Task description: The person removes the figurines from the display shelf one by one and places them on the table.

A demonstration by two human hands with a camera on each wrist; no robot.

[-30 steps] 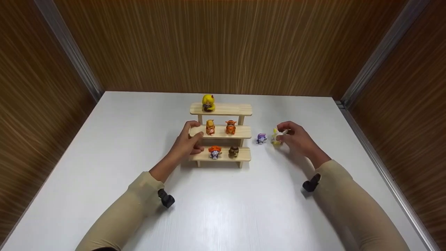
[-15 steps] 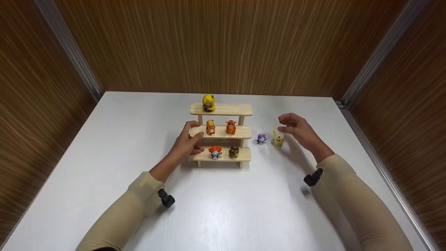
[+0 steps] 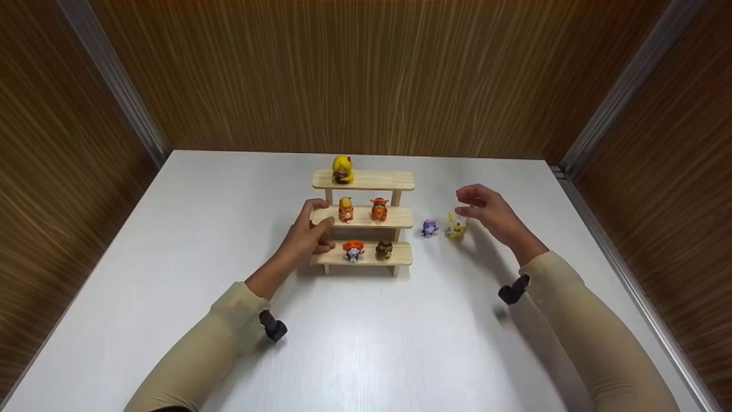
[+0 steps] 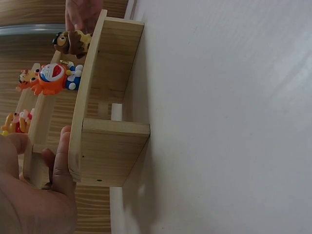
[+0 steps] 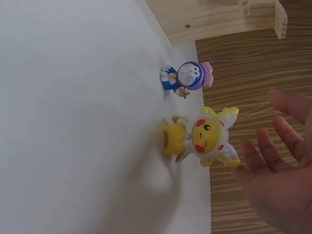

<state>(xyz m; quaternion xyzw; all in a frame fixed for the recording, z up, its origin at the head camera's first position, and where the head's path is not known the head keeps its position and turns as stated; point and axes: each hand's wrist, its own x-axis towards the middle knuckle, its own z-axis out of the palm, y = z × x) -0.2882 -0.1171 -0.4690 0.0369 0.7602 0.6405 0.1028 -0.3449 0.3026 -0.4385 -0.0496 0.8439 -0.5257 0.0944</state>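
My left hand (image 3: 303, 233) grips the left end of a three-tier wooden display stand (image 3: 366, 214), thumb over the middle tier. My right hand (image 3: 496, 218) hovers, fingers spread, just above a yellow Pikachu figurine (image 5: 187, 136) in a white hood, which stands on the table. Beside that stands a blue Doraemon figurine (image 5: 189, 75) with a purple and pink cap and a gold star. On the bottom tier are an orange-hooded Doraemon figurine (image 4: 52, 79) and a brown figurine (image 3: 384, 249). The middle tier bears a yellow-orange figurine (image 3: 345, 210) and an orange Tigger figurine (image 3: 378, 210).
A yellow-haired figurine (image 3: 342, 170) sits at the left of the top tier. The white table (image 3: 366, 337) is bounded by a wood-grain back panel (image 3: 366, 74) and side panels, with metal strips (image 3: 111, 80) at the corners.
My right hand has let go of the Pikachu figurine and risen slightly, its fingers now apart from it. The left hand keeps its grip on the stand.
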